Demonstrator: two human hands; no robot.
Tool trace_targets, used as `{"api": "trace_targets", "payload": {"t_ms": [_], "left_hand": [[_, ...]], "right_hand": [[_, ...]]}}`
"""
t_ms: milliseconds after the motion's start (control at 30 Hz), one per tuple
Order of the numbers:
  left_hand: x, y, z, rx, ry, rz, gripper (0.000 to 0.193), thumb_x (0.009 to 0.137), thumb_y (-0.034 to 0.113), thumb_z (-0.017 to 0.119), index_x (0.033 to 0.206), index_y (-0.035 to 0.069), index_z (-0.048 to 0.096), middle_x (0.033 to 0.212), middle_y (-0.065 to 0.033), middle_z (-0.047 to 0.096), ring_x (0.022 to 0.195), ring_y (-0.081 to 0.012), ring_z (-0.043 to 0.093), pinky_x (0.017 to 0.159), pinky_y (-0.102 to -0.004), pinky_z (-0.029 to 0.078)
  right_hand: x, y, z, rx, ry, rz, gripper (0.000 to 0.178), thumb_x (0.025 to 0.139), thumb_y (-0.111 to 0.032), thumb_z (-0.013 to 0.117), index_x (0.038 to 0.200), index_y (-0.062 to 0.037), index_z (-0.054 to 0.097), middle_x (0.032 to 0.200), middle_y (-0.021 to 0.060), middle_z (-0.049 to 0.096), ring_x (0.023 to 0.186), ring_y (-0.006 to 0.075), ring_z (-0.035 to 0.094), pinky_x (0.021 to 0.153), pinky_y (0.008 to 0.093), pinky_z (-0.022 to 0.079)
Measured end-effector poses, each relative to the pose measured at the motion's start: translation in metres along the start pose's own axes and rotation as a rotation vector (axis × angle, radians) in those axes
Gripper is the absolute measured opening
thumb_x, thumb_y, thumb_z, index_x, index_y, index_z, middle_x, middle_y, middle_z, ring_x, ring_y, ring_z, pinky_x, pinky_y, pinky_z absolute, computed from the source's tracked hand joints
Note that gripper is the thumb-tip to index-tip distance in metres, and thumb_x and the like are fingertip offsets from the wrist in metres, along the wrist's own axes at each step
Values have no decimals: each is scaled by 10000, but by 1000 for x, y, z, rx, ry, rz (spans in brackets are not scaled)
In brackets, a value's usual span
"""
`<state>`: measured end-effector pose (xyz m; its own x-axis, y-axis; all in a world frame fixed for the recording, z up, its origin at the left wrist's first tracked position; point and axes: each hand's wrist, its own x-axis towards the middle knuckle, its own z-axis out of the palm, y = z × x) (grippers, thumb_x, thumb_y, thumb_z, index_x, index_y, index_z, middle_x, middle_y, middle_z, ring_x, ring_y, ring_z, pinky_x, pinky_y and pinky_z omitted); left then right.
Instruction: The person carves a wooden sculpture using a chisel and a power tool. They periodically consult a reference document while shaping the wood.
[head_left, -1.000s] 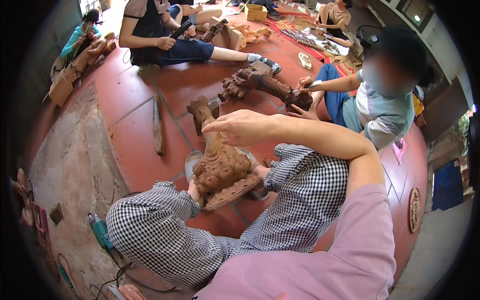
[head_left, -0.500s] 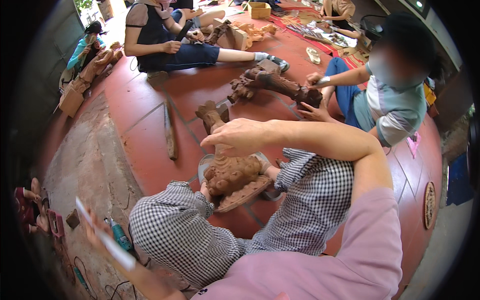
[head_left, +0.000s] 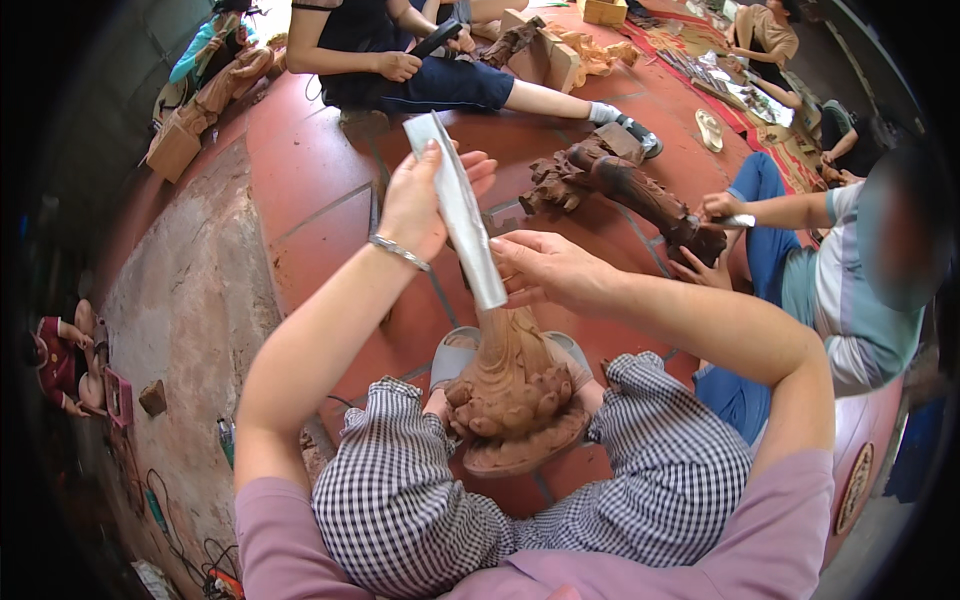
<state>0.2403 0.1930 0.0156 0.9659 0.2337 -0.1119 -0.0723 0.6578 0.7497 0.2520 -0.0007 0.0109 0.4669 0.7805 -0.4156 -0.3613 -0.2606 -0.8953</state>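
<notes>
The left hand (head_left: pixel 425 200) is now coming up into view, fingers closing round a strip of sandpaper (head_left: pixel 460 215), while the right hand (head_left: pixel 545 270) is pinching its lower end above the carving (head_left: pixel 510 400) wedged between the knees.

Packages: a tan cardboard box (head_left: pixel 172 150), rectangular and plain, stands at the upper left on the red tiled floor (head_left: pixel 300 170) beside a seated person. A second small tan box (head_left: pixel 605 10) sits at the top edge, centre-right. No labels, signs or screens can be made out.
</notes>
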Motion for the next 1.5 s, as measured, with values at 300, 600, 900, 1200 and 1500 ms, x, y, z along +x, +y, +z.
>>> {"api": "trace_targets", "payload": {"t_ms": [300, 600, 900, 1200, 1500], "left_hand": [[-20, -93, -34, 82, 216, -137, 306, 953, 182, 647, 1153, 34, 469, 1047, -100, 569, 968, -224, 615, 877, -384, 535], [-67, -117, -51, 15, 44, -282, 469, 916, 232, 713, 1267, 58, 454, 1082, -49, 586, 997, -168, 608, 881, -335, 523], [-78, -122, -60, -48, 50, -322, 433, 938, 170, 668, 1266, -3, 443, 1207, -114, 595, 1107, -188, 608, 960, -367, 518], [-81, -126, -66, -50, 68, -319, 436, 966, 319, 629, 1256, 18, 502, 1152, -92, 631, 1063, -195, 631, 893, -371, 555], [-79, -127, -65, 25, 218, -230, 391, 971, 296, 628, 1216, -2, 570, 1176, -101, 649, 1041, -177, 634, 879, -343, 544]], "right_hand": [[26, 58, -15, -165, 209, -164, 260, 993, -175, 508, 1108, 33, 614, 850, 49, 667, 749, 110, 640, 674, 281, 517], [-1, 95, -7, -33, 187, -38, 240, 1036, -209, 442, 1076, -16, 577, 881, -4, 590, 806, 58, 538, 715, 250, 470], [-13, 97, 2, 19, 344, -194, 142, 1006, -91, 512, 1111, 2, 532, 976, 33, 597, 876, 69, 564, 801, 242, 496], [-12, 97, 0, -120, 379, -287, 176, 948, 6, 527, 1117, -41, 510, 981, 43, 571, 839, 63, 548, 752, 234, 484], [-8, 68, -3, -1115, 492, -674, 325, 770, -104, 733, 1087, -128, 665, 1112, 107, 549, 990, 297, 555, 864, 397, 477]]}}
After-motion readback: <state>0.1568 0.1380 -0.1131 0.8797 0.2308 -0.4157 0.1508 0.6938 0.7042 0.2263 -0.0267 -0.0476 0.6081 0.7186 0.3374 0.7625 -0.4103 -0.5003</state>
